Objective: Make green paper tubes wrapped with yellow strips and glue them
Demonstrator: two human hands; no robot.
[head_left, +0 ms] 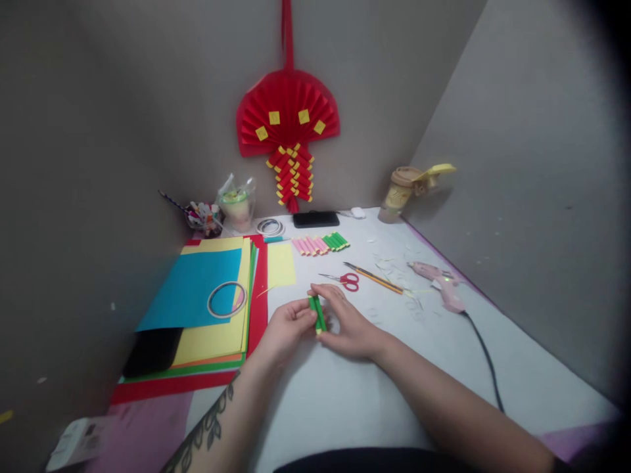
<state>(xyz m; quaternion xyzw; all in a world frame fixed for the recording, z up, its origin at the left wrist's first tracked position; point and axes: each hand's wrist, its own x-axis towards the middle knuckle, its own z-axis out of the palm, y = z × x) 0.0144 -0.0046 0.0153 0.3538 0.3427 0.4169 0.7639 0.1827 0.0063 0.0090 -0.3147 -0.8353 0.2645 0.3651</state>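
Note:
A small green rolled paper tube [318,313] sits upright between both hands just above the white table [345,401]. My left hand [284,332] pinches its left side with fingertips closed. My right hand [348,325] curls round its right side, fingers bent over the top. A row of pink paper rolls [309,246] and green paper rolls [336,241] lies farther back. Red-handled scissors [346,280] rest just beyond my right hand.
A stack of coloured paper sheets [211,309] with a tape ring [226,299] lies left. A pencil [373,278] and pink glue gun [440,284] with black cord lie right. A phone [316,219], cup [397,192], pen pot [203,219] stand at the back; a red paper fan ornament [288,125] hangs on the wall.

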